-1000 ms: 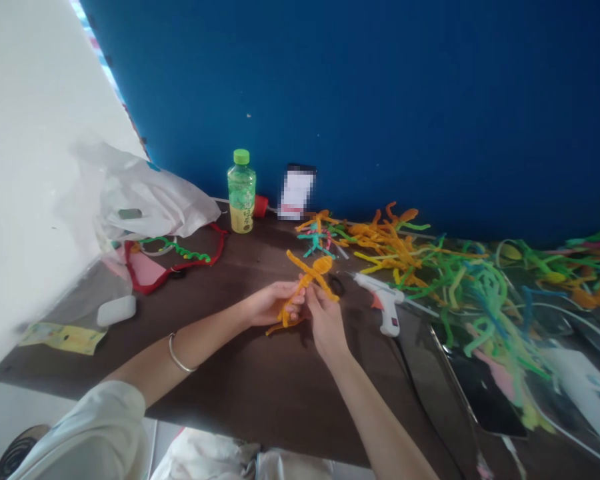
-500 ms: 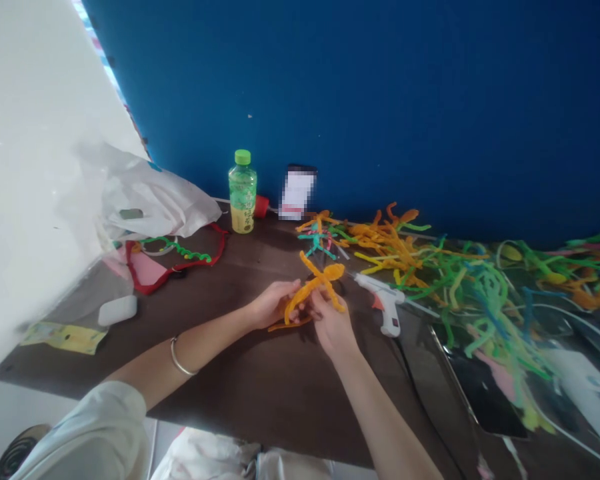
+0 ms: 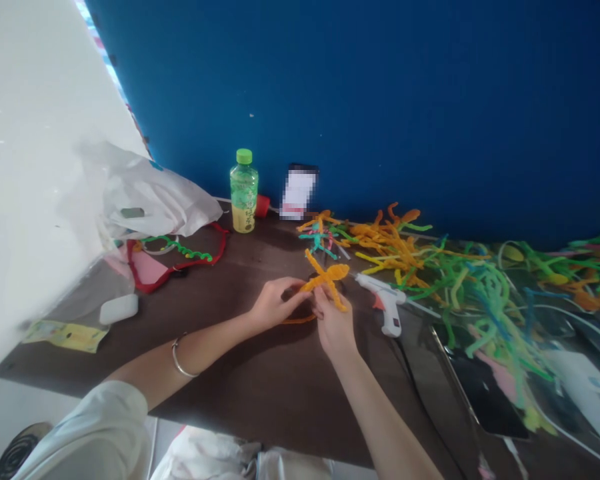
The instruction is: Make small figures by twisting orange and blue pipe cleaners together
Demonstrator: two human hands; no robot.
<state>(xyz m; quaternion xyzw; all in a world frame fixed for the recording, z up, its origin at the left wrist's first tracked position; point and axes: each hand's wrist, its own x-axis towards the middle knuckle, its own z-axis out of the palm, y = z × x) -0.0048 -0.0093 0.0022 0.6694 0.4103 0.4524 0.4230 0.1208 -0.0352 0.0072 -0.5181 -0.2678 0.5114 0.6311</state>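
Left hand [image 3: 276, 304] curled inward, right hand [image 3: 334, 327] raised with fingers pinched, hands nearly touching

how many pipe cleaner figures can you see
2: an orange one held in the left hand and right hand, a probable teal one on the table; the pile may hide more

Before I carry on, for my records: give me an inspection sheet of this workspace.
surface: dark wooden table, with a shiny printed sheet under its right end.
job's things: orange pipe-cleaner figure between both hands; white glue gun lying just right of it.
clutter: heap of coloured pipe cleaners, white plastic bag, green-capped bottle.
hands: left hand, wearing a bracelet, and right hand both hold the figure.
cables: nothing seen.
surroundings: blue wall behind, white wall at left.
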